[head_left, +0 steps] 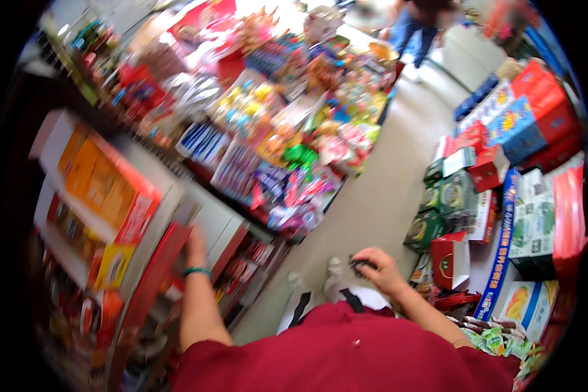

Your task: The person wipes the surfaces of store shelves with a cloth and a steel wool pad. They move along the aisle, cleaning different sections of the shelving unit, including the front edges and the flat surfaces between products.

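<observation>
My left hand (195,240), with a green bracelet (197,270) at the wrist, reaches forward beside the red edge (153,274) of a shelf unit. It looks to be at or against the shelf's end; its fingers are blurred and partly hidden. In front of my body, over the aisle, my right hand (382,271) is closed around a small dark object (362,262). Most of that object is covered by the fingers, so its kind does not show.
Bagged sweets (300,157) in trays cover a wide display ahead. An orange box (95,183) tops the left shelf. Along the right stand green boxes (454,193), a red box (450,260) and other cartons. The pale floor (372,206) runs between; a person (421,29) stands far off.
</observation>
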A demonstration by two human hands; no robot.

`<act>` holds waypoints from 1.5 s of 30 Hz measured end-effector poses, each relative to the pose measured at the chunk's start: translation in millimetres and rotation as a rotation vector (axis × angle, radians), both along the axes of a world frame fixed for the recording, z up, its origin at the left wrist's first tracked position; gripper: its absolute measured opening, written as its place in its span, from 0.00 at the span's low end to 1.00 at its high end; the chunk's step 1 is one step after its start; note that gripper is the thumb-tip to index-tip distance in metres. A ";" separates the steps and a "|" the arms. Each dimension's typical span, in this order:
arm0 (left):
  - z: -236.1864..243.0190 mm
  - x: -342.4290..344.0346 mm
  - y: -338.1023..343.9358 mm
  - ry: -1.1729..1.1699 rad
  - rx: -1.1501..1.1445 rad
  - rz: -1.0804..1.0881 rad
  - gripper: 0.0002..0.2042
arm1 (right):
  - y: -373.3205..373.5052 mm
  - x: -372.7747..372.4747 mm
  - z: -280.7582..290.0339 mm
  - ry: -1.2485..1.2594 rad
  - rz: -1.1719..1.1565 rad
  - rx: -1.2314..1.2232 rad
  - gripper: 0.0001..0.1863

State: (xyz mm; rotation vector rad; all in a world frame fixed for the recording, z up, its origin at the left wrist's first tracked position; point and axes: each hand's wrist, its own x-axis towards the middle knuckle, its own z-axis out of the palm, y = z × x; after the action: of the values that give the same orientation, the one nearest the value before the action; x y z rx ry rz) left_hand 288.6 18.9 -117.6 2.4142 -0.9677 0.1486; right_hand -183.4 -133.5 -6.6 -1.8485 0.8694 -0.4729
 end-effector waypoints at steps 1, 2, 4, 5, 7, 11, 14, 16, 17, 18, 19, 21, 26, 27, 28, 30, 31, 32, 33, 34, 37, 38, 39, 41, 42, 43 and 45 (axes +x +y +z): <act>-5.2 -14.1 -5.2 0.031 -0.031 -0.059 0.13 | 0.3 1.2 -0.8 -0.001 0.012 0.013 0.13; -6.6 -24.5 -7.1 0.050 -0.047 -0.101 0.13 | -1.1 5.8 -0.1 -0.016 0.037 0.022 0.13; -23.5 -41.9 1.5 0.039 -0.056 -0.183 0.15 | -0.4 13.8 5.1 -0.035 0.050 0.078 0.13; -17.1 -54.5 -1.7 0.010 -0.039 -0.216 0.14 | -2.9 13.2 4.5 -0.053 0.071 0.063 0.13; 3.8 -66.9 3.0 0.194 -0.051 -0.225 0.12 | -5.3 9.3 7.4 -0.084 0.108 0.041 0.13; 53.3 -99.4 19.8 0.399 -0.073 -0.126 0.11 | -10.0 -11.3 19.2 -0.121 0.128 0.041 0.12; 67.8 -152.2 16.4 0.408 -0.296 0.011 0.11 | -21.3 -33.8 13.4 -0.132 0.127 0.021 0.12; 83.4 -187.0 10.6 0.912 -0.694 0.012 0.15 | -27.0 -44.5 11.4 -0.171 0.090 0.056 0.12; 97.4 -207.6 7.2 1.188 -0.921 -0.006 0.16 | -29.2 -48.5 13.7 -0.181 0.090 0.119 0.11; 103.9 -223.0 4.7 1.464 -1.149 -0.027 0.17 | -31.4 -49.3 18.9 -0.197 0.116 0.179 0.11; 99.7 -232.1 9.3 1.493 -1.218 -0.056 0.19 | -31.1 -45.7 25.0 -0.217 0.154 0.246 0.11; 106.4 -257.8 5.8 1.662 -1.257 -0.089 0.20 | -34.5 -41.7 32.2 -0.235 0.216 0.375 0.11; 126.5 -299.0 -2.4 1.779 -1.292 -0.123 0.22 | -34.3 -18.6 42.7 -0.223 0.442 0.598 0.17; 130.8 -307.0 -6.7 1.791 -1.273 -0.125 0.23 | -34.2 -15.8 42.7 -0.221 0.497 0.597 0.19; 133.2 -313.8 -6.3 1.792 -1.291 -0.122 0.23 | -29.6 -11.8 46.3 -0.231 0.517 0.578 0.22; 141.7 -329.1 -10.2 1.809 -1.277 -0.170 0.23 | -23.7 -4.9 55.0 -0.256 0.554 0.534 0.27; 144.9 -335.6 -13.2 1.840 -1.265 -0.193 0.24 | -24.9 -1.9 41.9 -0.270 0.588 0.520 0.32; 143.0 -341.0 -14.4 1.803 -1.240 -0.184 0.26 | -23.1 -1.2 38.2 -0.261 0.590 0.631 0.34; 141.6 -346.2 -13.5 1.748 -1.205 -0.204 0.26 | -20.8 -0.5 36.1 -0.248 0.592 0.742 0.36; 139.4 -351.1 -13.7 1.701 -1.169 -0.224 0.26 | -20.0 -0.8 34.5 -0.227 0.585 0.849 0.37; 141.7 -361.1 -12.5 1.524 -1.082 -0.261 0.21 | -22.7 -6.6 37.7 -0.179 0.588 0.985 0.35; 143.3 -363.9 -12.4 1.482 -1.036 -0.266 0.20 | -24.5 -9.7 36.8 -0.168 0.588 1.025 0.35; 147.3 -366.9 -12.8 1.515 -1.018 -0.196 0.18 | -26.5 -12.4 35.4 -0.146 0.592 1.026 0.33; 143.1 -367.8 -11.4 1.519 -1.006 -0.192 0.18 | -30.2 -15.9 31.3 -0.103 0.604 1.028 0.30; 139.6 -368.0 -10.8 1.522 -0.999 -0.190 0.18 | -31.4 -16.7 30.3 -0.082 0.609 1.030 0.28; 136.1 -370.0 -12.0 1.459 -1.005 -0.166 0.17 | -32.6 -17.9 30.1 -0.044 0.641 0.986 0.29; 135.7 -371.8 -10.9 1.447 -1.020 -0.155 0.17 | -26.5 -20.1 31.1 -0.106 0.619 0.928 0.32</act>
State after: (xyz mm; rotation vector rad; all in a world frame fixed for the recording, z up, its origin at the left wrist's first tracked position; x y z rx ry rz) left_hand -83.2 8.0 18.1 0.9791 -0.2021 -0.8346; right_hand -203.4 -160.0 24.5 -1.1084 0.2986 0.2133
